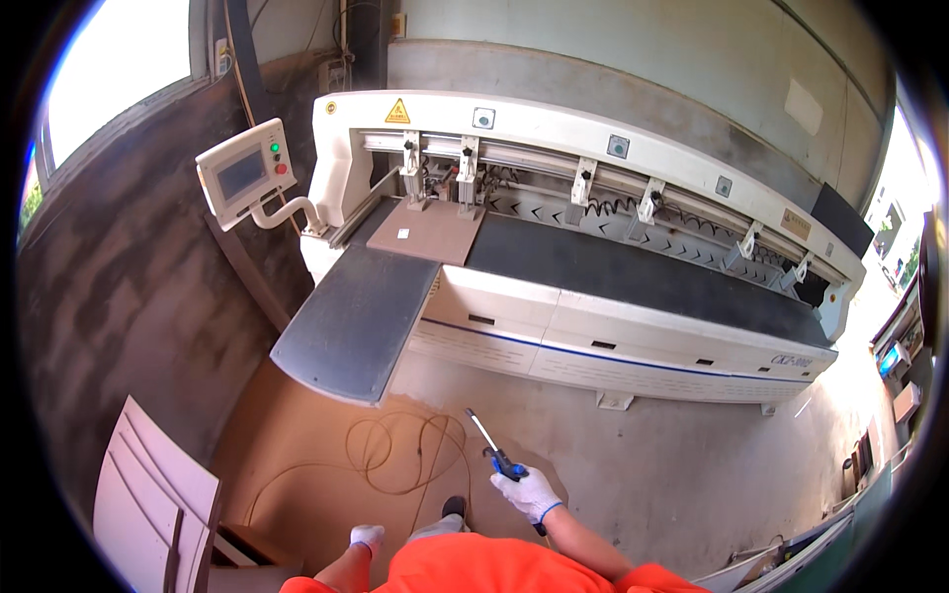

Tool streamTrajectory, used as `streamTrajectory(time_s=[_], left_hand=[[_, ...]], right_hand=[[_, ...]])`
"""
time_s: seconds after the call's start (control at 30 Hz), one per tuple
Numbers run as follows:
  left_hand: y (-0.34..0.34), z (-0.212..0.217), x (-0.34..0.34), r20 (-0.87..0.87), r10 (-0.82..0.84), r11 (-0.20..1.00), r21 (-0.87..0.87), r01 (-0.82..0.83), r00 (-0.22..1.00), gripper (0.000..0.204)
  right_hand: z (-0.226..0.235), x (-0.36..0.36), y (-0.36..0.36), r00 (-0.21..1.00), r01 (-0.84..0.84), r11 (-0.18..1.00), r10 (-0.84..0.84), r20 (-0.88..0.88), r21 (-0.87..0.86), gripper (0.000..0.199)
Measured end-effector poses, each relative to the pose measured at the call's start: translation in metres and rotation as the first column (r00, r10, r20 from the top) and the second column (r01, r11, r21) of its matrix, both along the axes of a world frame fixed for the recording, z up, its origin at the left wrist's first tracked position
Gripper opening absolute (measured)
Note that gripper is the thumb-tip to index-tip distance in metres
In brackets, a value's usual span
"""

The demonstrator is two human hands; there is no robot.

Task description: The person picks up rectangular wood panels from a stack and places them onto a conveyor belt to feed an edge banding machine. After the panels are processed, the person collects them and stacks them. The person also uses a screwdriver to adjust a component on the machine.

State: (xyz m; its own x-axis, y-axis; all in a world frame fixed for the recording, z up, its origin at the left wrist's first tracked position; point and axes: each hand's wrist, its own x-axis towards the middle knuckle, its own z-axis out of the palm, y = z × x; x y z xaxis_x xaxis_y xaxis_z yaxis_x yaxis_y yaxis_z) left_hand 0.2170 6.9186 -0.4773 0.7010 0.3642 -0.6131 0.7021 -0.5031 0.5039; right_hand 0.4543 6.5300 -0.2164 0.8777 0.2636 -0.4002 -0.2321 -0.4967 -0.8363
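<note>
In my right hand [530, 492], gloved in white with a blue cuff edge, is an air blow gun [506, 465]. Its body is black and blue, and its long thin nozzle points up and to the left, over the floor. My fingers are wrapped round its handle. My left hand [368, 538], also in a white glove, hangs low beside my leg; its fingers are too small and turned away to read. In front of me, a brown panel [420, 232] with a small white label lies at the left end of a long white machine [554, 306], under two of its clamps.
A dark side table [356, 316] juts from the machine toward me. A control screen [242, 176] stands at its left on a bent arm. An air hose [371, 463] loops across the floor. Several pale boards [158, 484] lean at the lower left.
</note>
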Motion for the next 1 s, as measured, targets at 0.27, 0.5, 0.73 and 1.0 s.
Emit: streamTrajectory(time_s=[0.27,0.5,0.73,1.0], left_hand=[[0.003,0.004,0.208,0.044,0.146,0.986,-0.09,-0.142,0.988,0.043],[-0.077,0.09,0.385,0.304,0.066,0.969,-0.248,0.012,0.95,0.041],[-0.105,0.14,0.579,0.559,0.145,0.988,-0.123,-0.092,0.817,0.047],[-0.087,0.177,0.755,0.713,-0.09,0.896,0.363,-0.257,0.695,0.051]], right_hand=[[0.016,0.138,-0.048,0.92,0.391,0.909,-0.382,0.086,-0.144,0.04],[-0.029,0.211,-0.069,0.92,0.391,0.919,-0.389,-0.041,0.044,0.034],[0.015,0.329,-0.054,0.94,-0.306,0.89,0.338,0.039,-0.337,0.057],[0.037,0.455,-0.111,0.973,-0.086,0.913,0.163,0.163,-0.4,0.057]])
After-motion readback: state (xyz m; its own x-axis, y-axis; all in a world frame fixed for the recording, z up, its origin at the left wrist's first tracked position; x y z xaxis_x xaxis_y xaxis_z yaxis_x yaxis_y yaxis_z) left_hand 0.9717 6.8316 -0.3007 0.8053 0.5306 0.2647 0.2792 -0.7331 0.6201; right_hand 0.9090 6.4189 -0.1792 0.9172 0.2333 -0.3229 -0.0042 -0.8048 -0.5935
